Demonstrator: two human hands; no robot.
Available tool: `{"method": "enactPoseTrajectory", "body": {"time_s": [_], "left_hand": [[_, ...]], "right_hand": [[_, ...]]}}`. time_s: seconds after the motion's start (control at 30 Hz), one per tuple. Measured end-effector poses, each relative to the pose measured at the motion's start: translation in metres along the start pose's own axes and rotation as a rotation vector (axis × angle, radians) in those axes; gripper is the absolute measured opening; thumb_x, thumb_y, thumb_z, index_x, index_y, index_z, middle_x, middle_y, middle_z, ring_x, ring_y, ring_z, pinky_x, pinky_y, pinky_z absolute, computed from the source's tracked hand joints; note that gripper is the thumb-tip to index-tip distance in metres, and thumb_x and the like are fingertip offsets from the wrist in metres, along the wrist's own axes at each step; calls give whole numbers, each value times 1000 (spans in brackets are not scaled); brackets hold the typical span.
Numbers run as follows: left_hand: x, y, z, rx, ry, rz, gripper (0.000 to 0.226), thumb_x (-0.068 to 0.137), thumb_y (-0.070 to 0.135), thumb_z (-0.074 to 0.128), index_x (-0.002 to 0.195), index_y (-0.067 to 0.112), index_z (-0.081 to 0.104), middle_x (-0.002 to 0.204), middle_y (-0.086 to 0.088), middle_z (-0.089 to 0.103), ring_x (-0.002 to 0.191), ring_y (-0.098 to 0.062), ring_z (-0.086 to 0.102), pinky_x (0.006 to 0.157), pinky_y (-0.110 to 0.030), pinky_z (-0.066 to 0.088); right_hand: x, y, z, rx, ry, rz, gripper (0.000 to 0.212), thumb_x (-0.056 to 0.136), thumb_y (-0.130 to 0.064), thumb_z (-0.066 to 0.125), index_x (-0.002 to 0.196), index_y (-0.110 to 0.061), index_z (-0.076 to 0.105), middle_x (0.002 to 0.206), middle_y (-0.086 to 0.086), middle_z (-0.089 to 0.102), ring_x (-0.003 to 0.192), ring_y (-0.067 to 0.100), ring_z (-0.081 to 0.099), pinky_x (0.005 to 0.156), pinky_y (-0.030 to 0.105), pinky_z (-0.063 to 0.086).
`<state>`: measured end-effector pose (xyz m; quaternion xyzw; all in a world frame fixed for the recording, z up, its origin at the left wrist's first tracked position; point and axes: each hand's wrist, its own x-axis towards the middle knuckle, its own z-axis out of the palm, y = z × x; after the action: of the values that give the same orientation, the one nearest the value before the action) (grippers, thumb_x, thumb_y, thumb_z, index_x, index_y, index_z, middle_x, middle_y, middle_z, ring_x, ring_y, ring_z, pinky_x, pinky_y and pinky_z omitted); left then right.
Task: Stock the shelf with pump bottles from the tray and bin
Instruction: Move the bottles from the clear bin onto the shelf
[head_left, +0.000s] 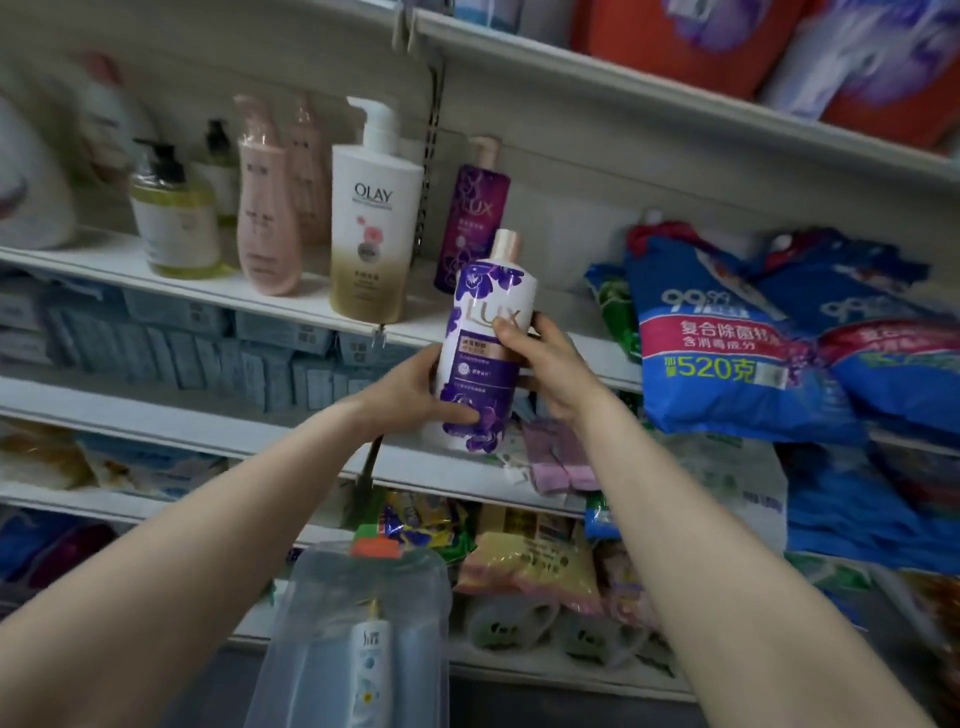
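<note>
The white Lux bottle (483, 353) with purple flowers is held up in front of the shelf (291, 296), nearly upright, just right of the Olay bottle (374, 218) and near a purple Lux bottle (470, 223) standing farther back. The left hand (415, 389) grips its lower part, fingers wrapped behind and thumb across the front; the right hand (545, 364) clasps its middle from the right side, thumb on the label. Left along the shelf stand pink bottles (267, 208) and a yellow bottle (174, 218). Blue bags (727, 338) lie to the right. Near and below, a clear bin (353, 634) holds another bottle (369, 670).
</note>
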<state>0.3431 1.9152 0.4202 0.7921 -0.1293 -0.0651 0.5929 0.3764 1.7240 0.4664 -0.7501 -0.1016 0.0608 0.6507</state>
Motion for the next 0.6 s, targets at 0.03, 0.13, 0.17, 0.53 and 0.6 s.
{"method": "enactPoseTrajectory", "body": {"time_s": [0.03, 0.13, 0.17, 0.53, 0.6], "left_hand": [[7, 6, -1, 15, 12, 24, 81, 64, 24, 89, 132, 28, 46, 116, 11, 66, 103, -2, 64, 94, -34, 53], [30, 22, -4, 69, 75, 85, 84, 62, 25, 90, 132, 30, 46, 117, 12, 65, 105, -4, 63, 92, -35, 53], [37, 27, -5, 89, 100, 96, 84, 60, 27, 91, 132, 31, 46, 116, 12, 65, 106, -6, 63, 93, -37, 53], [107, 40, 9, 104, 206, 111, 90, 60, 22, 91, 136, 30, 43, 118, 10, 63, 111, -10, 60, 96, -44, 52], [117, 40, 14, 118, 227, 110, 90, 61, 20, 90, 137, 29, 42, 119, 9, 62, 110, -11, 60, 95, -43, 53]], "right_hand": [[6, -10, -3, -6, -2, -17, 40, 91, -35, 69, 126, -24, 54, 120, 2, 68, 104, 19, 68, 82, 36, 55], [23, -32, -14, -30, 4, -69, 51, 90, -35, 70, 134, -21, 50, 125, 3, 65, 107, 20, 67, 85, 37, 56], [27, -38, -17, -36, 11, -86, 52, 90, -33, 70, 136, -19, 50, 124, 3, 65, 107, 20, 67, 84, 35, 57], [65, -54, -55, -36, 43, -183, 45, 92, -26, 69, 132, -19, 51, 125, 5, 65, 107, 17, 67, 77, 25, 56], [71, -52, -61, -30, 42, -179, 45, 92, -25, 69, 132, -20, 51, 125, 5, 65, 108, 18, 66, 79, 26, 56]]}}
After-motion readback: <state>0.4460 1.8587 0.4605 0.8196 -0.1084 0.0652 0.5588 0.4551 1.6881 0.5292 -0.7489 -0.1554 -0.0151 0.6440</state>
